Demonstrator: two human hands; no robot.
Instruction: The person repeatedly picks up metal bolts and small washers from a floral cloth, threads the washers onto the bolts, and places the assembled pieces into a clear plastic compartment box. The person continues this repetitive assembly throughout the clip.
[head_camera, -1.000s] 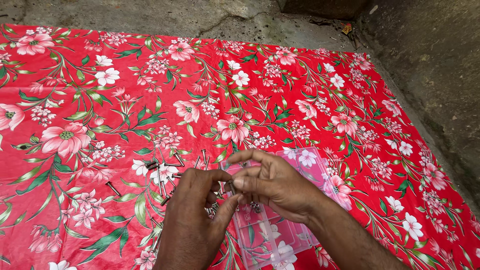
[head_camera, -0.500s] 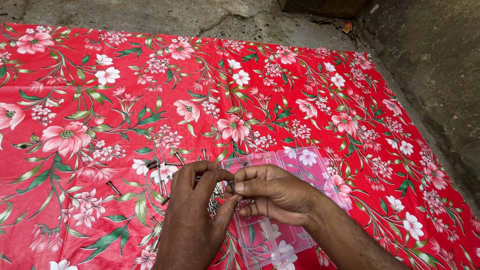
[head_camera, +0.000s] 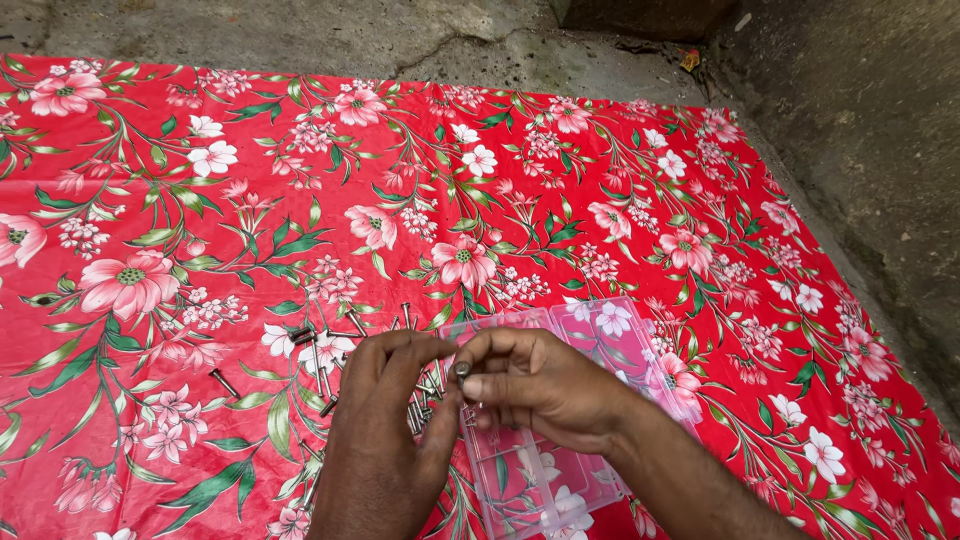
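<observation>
Hands have drifted toward five o'clock: right hand (head_camera: 540, 385) now pinches a bolt (head_camera: 462, 369), left hand (head_camera: 385, 430) clutches several bolts over the clear organiser box (head_camera: 610, 335).

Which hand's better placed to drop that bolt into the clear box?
Likely right. The right hand pinches the small bolt and sits directly over the clear compartment box; the left hand is over the loose bolts on the cloth.

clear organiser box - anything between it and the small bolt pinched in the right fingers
Nothing visible does. The right hand pinches the small bolt directly above the clear organiser box, whose open compartments lie just below. The left hand sits beside it, over the loose bolts.
</observation>
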